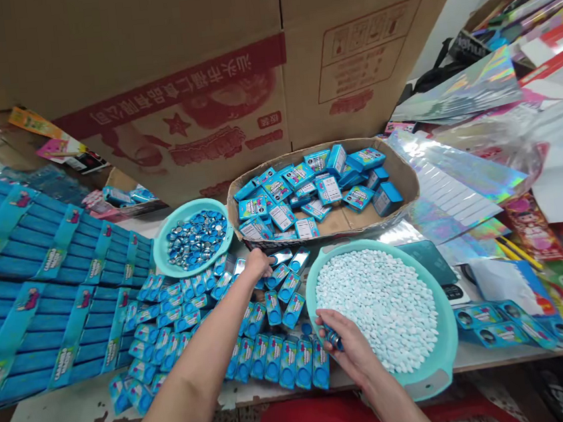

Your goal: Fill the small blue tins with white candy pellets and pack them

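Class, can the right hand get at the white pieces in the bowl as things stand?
Probably yes: the right hand is at the left edge of the bowl, and the white pieces lie uncovered. Its fingers seem to hold shiny caps, though, which may hinder it.

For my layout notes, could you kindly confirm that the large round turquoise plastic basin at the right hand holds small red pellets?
Not quite: the small pellets in the large round turquoise plastic basin at the right hand are whitish, not red, as the head view shows; the rest is right.
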